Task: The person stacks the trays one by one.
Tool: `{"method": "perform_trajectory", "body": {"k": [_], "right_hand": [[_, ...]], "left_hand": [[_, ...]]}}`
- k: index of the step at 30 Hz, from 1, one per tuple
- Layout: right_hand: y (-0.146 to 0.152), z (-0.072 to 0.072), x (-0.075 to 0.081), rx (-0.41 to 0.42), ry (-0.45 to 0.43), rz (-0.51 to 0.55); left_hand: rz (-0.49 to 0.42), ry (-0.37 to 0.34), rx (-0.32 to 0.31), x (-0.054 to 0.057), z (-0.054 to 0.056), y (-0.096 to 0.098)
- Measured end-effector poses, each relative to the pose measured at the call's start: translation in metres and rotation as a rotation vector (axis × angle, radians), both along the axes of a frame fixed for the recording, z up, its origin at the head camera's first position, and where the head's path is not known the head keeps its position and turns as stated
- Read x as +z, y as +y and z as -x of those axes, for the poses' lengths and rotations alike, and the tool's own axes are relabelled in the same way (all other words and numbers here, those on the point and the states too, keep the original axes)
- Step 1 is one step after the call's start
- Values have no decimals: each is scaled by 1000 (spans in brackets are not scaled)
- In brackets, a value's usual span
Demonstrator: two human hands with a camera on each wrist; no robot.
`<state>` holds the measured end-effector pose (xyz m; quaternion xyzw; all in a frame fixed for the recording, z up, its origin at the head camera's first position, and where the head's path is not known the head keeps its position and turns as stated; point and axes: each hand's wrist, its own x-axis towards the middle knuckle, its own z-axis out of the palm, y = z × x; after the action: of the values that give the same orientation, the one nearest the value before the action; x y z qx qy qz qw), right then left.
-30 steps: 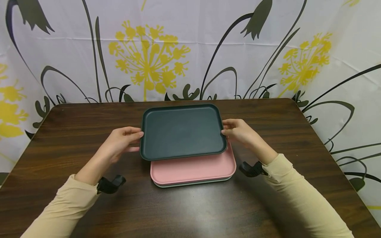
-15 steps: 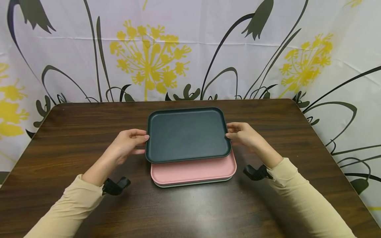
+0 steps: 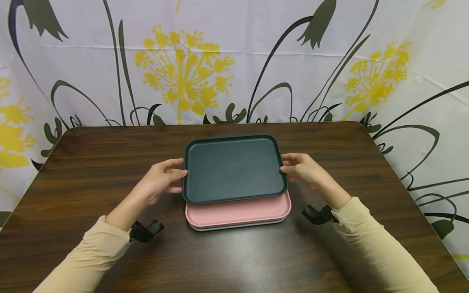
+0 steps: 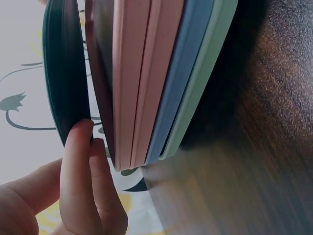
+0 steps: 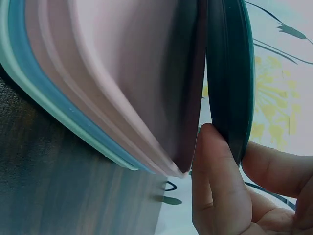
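Observation:
A dark green tray (image 3: 234,169) hangs just above a stack of trays, set a little toward the far side. My left hand (image 3: 159,179) pinches its left edge, thumb on the rim and fingers below. At the opposite edge my right hand (image 3: 304,169) pinches the tray the same way. Beneath it, a pink tray (image 3: 238,213) tops the stack. The left wrist view shows a gap between the green tray (image 4: 66,68) and the pink trays (image 4: 137,83); under those lie a blue tray (image 4: 181,78) and a pale green tray (image 4: 205,73) at the bottom.
The stack rests on a dark brown wooden table (image 3: 238,260). Behind the table's far edge hangs a white cloth (image 3: 256,32) with yellow and grey plant prints. A black wrist camera (image 3: 146,231) sits on the left wrist, another black camera (image 3: 316,215) on the right.
Both hands have carried the dark green tray slightly right and nearer to me, so it covers more of the pink tray. The stack has stayed in place.

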<state>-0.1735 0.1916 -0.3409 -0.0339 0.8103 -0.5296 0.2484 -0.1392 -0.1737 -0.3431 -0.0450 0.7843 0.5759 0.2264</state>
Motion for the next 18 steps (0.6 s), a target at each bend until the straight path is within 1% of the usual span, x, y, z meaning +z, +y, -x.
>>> {"method": "perform_trajectory", "body": {"k": [9,18], "right_hand": [[3,-3,-2,-2,-9,12],[5,-5,-4,-1,-23,19]], "left_hand": [[0,-21,-5,-1,-1,3],[-7,-14,-6,-3,-2,6]]}}
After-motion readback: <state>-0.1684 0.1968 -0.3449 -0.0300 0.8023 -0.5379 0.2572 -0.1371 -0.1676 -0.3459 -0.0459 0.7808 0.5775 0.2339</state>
